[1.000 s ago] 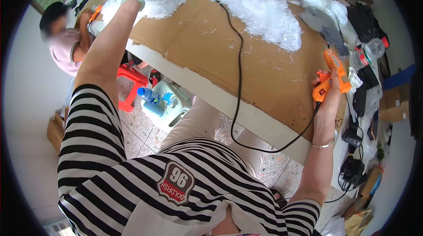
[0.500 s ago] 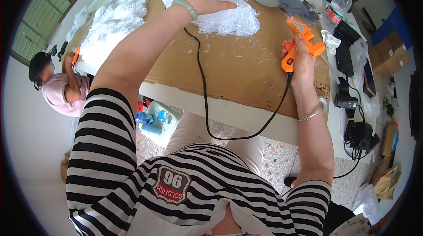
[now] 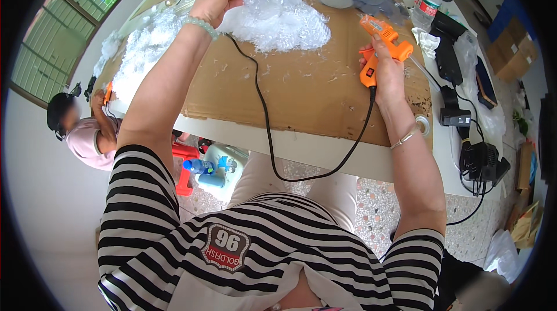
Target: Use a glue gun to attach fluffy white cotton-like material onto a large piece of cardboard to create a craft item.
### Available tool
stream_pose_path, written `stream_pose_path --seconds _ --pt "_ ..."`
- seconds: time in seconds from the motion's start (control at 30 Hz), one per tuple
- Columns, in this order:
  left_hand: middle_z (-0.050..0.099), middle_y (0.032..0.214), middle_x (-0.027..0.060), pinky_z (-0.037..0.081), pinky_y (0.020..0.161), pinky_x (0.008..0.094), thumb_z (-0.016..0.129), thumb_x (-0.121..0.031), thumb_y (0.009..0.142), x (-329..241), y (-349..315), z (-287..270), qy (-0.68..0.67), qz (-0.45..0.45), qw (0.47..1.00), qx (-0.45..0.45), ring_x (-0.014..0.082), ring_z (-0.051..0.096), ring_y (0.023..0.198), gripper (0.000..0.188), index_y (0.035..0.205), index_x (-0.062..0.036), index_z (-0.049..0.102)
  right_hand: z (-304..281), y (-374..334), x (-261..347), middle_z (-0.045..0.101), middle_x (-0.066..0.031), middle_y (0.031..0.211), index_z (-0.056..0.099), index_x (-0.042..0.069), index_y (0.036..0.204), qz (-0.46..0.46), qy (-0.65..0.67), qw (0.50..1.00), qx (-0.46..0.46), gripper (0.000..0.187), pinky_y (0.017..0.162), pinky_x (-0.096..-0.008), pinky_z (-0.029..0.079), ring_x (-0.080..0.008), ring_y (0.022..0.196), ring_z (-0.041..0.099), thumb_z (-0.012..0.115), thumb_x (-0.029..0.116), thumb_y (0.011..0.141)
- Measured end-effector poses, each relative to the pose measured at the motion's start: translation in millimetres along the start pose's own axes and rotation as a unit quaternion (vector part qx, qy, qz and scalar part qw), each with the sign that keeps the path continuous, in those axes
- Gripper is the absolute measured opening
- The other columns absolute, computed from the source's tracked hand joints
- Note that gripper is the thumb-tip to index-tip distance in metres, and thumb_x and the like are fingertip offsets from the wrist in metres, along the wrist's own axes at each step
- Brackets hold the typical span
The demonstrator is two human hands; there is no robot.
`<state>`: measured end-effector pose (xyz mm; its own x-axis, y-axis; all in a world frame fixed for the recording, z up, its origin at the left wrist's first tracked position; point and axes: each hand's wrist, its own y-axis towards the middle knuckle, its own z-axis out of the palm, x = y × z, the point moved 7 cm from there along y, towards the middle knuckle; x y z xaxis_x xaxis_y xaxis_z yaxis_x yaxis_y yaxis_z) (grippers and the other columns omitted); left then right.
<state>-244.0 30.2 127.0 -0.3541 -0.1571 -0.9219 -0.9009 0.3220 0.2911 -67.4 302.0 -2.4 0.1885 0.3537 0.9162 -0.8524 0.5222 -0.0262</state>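
One orange glue gun (image 3: 400,51) sits in the closed right hand (image 3: 387,67) over the cardboard (image 3: 307,96); the half-curled left hand (image 3: 217,0) touches white fringe (image 3: 290,24) lying there, its grip indeterminable.

A second ago the left hand (image 3: 217,0) reached out over the left heap of white shreds (image 3: 148,41); half a second later it was spread above the middle heap (image 3: 290,21), and now it has shifted to that heap's left edge, its fingers drawn together. Whether they grip the shreds or only touch them is hard to tell. The right hand (image 3: 390,73) has brought the orange glue gun (image 3: 380,28) farther in from the cardboard's (image 3: 307,96) right edge. The view has turned: more of the barred window (image 3: 75,50) shows, and the co-worker (image 3: 90,141) appears lower.
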Motion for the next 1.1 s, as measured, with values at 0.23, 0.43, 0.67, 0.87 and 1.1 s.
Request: stream_pose_path --seconds 0.23,0.43,0.67,0.87,1.1 --pt "0.057 0.087 -0.0007 0.041 0.061 0.0234 0.061 -0.018 0.084 29.9 -34.9 2.3 0.027 -0.122 0.992 -0.03 0.0061 0.048 0.072 0.025 0.103 -0.0026 0.06 -4.1 1.0 2.1 0.06 -0.0058 0.077 0.057 0.005 0.096 -0.005 -0.008 1.0 -0.014 0.023 0.053 -0.026 0.046 -0.0126 0.059 0.055 0.058 0.027 0.089" --pt "0.06 0.079 -0.0025 0.042 0.063 0.0205 0.062 -0.017 0.086 21.6 -50.8 77.3 0.215 0.032 0.962 0.164 0.0034 0.05 0.072 0.018 0.095 -0.0008 0.064 -9.1 8.0 6.7 0.06 -0.0058 0.077 0.057 0.005 0.096 -0.023 0.012 0.999 -0.018 0.023 0.054 -0.0265 0.046 -0.0135 0.059 0.055 0.058 0.026 0.089" --pt "0.066 0.082 0.0135 0.051 0.068 0.0294 0.066 -0.023 0.08 -62.3 -56.3 138.9 0.153 0.43 0.868 0.194 0.0237 0.063 0.075 0.025 0.094 -0.0012 0.065 -28.7 16.8 18.0 0.06 -0.0069 0.076 0.055 0.003 0.1 -0.068 0.041 0.995 -0.065 0.023 0.056 -0.0276 0.047 -0.0153 0.06 0.056 0.057 0.023 0.089" --pt "0.063 0.077 0.0041 0.045 0.058 0.0325 0.061 -0.017 0.082 -48.7 -111.9 147.8 0.267 0.485 0.77 0.318 0.0229 0.059 0.067 0.011 0.091 -0.0107 0.064 -31.2 18.4 18.4 0.06 -0.0074 0.075 0.054 0.002 0.1 -0.069 0.046 0.994 -0.076 0.023 0.056 -0.0288 0.047 -0.0162 0.06 0.056 0.056 0.022 0.089" --pt "0.064 0.081 0.0049 0.047 0.061 0.0373 0.064 -0.017 0.08 -17.9 -156.3 117.3 0.307 0.386 0.779 0.386 0.0264 0.057 0.067 0.014 0.093 -0.0101 0.064 -38.4 29.0 13.2 0.062 -0.0092 0.078 0.056 0.0 0.096 -0.078 -0.012 0.995 -0.06 0.026 0.057 -0.0278 0.047 -0.0161 0.063 0.058 0.057 0.025 0.088"
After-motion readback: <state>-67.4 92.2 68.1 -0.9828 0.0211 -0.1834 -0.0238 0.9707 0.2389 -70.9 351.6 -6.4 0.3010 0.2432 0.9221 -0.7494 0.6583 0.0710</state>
